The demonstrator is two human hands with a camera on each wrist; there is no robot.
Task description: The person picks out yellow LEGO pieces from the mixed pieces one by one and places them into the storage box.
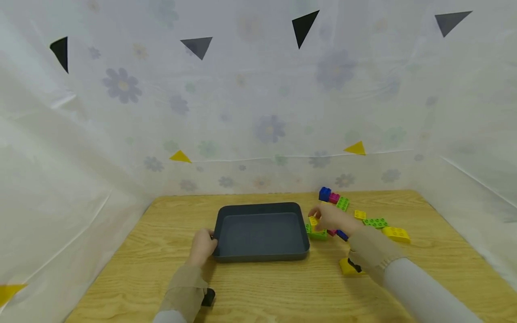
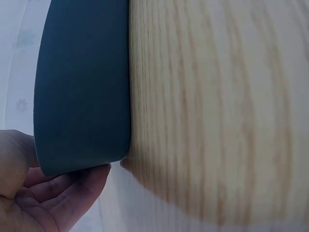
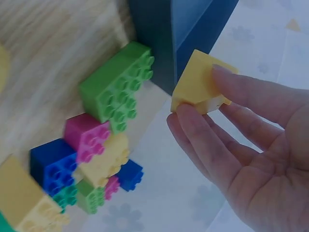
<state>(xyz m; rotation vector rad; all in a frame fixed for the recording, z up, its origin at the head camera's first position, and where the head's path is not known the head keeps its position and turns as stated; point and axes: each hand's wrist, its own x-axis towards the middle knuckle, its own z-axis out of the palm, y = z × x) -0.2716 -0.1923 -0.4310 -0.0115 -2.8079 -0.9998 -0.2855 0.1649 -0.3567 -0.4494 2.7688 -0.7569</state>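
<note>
A dark grey rectangular tray (image 1: 262, 259) lies on the wooden table. My left hand (image 1: 203, 246) grips its left side, and in the left wrist view the thumb goes behind the wall while the curled fingers (image 2: 87, 191) touch its outer face. Just off the tray's right side, my right hand (image 1: 334, 217) pinches a small yellow toy building block (image 3: 197, 79) between thumb and fingertips. Below that block, a green block (image 3: 108, 89) stands close against the tray's right wall. Nothing lies inside the tray.
Right of the tray, loose blocks include a blue one (image 1: 325, 194) at the back, a long green one (image 1: 375, 222) and a curved yellow one (image 1: 396, 234). Another yellow block (image 1: 346, 266) sits under the right wrist. A flowered sheet (image 1: 258, 112) hangs behind the table.
</note>
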